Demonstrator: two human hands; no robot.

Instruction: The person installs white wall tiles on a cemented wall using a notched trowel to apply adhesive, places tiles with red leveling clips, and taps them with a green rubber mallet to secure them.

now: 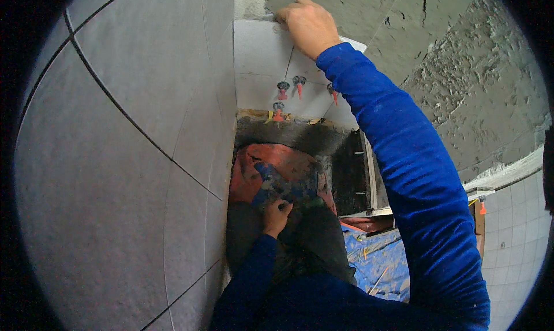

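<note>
My right hand [310, 26] reaches forward to the far edge of the pale floor tiles [259, 48], its fingers bent down against the grey mortar. What those fingers hold, if anything, is hidden. Several tile-levelling clips with dark discs and red tips [298, 84] stand along the joints between the tiles, nearer than that hand. Low in front of my body, over my dark trousers, my left hand [277, 217] has its fingers curled closed. Whatever sits in its grip is too dark to make out.
A large grey tiled wall [133, 158] rises close on my left. Beyond the tiles and to the right lies spread mortar [450, 88]. A dark recess [348, 172] holds a stained red cloth or bag [248, 172]. Blue sheeting [378, 264] and small light tiles [516, 227] lie right.
</note>
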